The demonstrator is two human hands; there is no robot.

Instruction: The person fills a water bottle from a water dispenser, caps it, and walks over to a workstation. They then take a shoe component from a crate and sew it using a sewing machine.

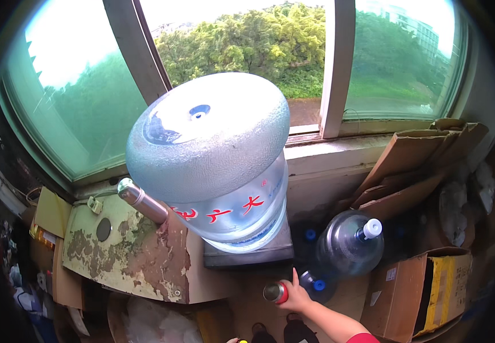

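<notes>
My right hand point(298, 298) is wrapped round a red cup-shaped container point(282, 292) with a grey metallic round top; one finger sticks out away from it. Only a sliver of my left hand point(233, 340) shows at the lower edge, beside a small yellow thing point(243, 342); its fingers are mostly cut off. Ahead of my hands a big clear blue water-cooler bottle point(230, 171) stands upside down on a dark dispenser point(250, 255). To its left, a silver thermos flask point(143, 201) stands on a worn, peeling tabletop point(87, 220).
Water bottles stand on the floor at right, one large with a white cap point(350, 243), another with a blue cap point(319, 284). Flattened cardboard point(396, 166) leans under the window, and a cardboard box point(393, 297) lies at lower right. A plastic bag point(162, 326) sits below the table.
</notes>
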